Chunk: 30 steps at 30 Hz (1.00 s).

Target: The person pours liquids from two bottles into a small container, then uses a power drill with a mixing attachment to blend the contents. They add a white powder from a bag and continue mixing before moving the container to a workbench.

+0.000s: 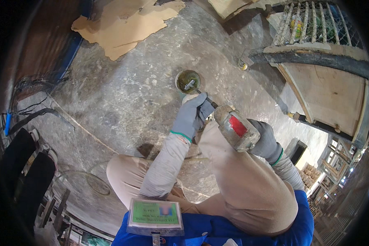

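My left hand (pixel 191 116), in a grey glove with a green cuff, is closed around the dark rod at the front of a worn grey tool (pixel 237 129). A red patch marks the tool's thick body; its exact kind I cannot make out. Behind that body, my gloved right hand (pixel 266 141) grips its rear, with the fingers partly hidden. Just beyond the left hand is a small round bowl (pixel 178 82), stained greenish inside, with a light metallic piece (pixel 189 85) in it. Whether the rod joins the bowl is unclear.
Torn cardboard (pixel 127 28) lies on the concrete floor (pixel 123 90) ahead. A wooden frame with mesh and slats (pixel 315 47) stands at the right. On the left are dark cables (pixel 37 112), a coiled hose (pixel 98 186) and two long black objects (pixel 37 172).
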### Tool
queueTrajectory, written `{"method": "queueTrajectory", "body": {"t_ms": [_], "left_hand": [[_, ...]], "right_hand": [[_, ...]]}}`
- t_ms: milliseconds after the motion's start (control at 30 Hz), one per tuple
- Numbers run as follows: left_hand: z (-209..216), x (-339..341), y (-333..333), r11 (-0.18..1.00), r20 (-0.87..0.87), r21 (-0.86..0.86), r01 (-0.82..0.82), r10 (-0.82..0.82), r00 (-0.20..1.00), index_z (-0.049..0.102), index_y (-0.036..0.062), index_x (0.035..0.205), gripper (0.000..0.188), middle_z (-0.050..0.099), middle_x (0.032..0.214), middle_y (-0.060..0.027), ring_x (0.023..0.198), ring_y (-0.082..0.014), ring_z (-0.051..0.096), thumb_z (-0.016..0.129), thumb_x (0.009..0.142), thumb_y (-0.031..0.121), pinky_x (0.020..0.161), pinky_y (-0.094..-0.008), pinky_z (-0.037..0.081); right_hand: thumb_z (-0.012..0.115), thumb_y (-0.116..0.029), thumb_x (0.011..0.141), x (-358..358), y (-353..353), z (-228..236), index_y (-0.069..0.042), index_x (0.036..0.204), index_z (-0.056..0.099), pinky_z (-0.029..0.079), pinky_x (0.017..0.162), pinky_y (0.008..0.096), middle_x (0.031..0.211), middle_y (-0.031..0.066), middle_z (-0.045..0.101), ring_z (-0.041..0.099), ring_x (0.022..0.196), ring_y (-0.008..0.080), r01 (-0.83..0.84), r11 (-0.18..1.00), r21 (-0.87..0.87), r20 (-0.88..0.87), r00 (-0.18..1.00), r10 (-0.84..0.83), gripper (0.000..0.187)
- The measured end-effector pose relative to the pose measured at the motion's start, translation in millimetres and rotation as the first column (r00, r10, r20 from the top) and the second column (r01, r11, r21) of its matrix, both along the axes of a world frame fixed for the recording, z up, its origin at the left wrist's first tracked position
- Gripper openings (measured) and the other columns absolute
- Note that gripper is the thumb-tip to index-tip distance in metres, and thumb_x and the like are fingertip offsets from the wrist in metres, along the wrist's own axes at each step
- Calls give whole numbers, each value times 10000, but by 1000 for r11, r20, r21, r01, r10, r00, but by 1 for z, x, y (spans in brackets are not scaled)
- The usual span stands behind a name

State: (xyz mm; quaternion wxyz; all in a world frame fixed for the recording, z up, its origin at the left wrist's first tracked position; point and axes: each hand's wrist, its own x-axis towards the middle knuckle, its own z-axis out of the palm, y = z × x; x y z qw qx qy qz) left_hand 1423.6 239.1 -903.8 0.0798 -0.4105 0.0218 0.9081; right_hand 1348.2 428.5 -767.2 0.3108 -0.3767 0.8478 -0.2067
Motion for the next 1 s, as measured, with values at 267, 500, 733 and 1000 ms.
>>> {"method": "queueTrajectory", "body": {"t_ms": [267,500,733,1000], "left_hand": [[-7,0,-6,929,-51,330,-169,197,979,573,43,889,138,612,796,-32,611,-94,587,549,896,178,532,-179,504],[3,-6,-8,892,52,332,-306,307,950,570,52,881,148,585,720,22,505,-32,510,535,908,193,411,-142,435],[2,-1,-9,932,43,271,-242,239,970,578,58,864,126,532,601,61,455,1,466,525,903,165,400,-121,422],[4,3,-6,923,-31,238,-302,318,948,551,37,963,156,584,800,-10,648,-59,559,464,937,163,569,-158,496]], "right_hand": [[742,-200,652,-10,-34,-12,-43,867,619,498,607,364,751,152,639,628,709,319,117,986,117,56,991,-124,294],[738,-207,669,-14,-50,-7,-36,898,620,498,590,358,754,137,642,633,707,308,67,995,75,9,998,-67,309],[728,-258,663,-18,-52,-4,-45,970,572,493,601,416,771,160,629,607,704,362,-23,993,119,10,1000,22,406],[734,-217,650,-9,-53,-5,-47,944,569,485,593,394,758,141,617,604,694,346,-86,991,106,-76,993,94,378]]}}
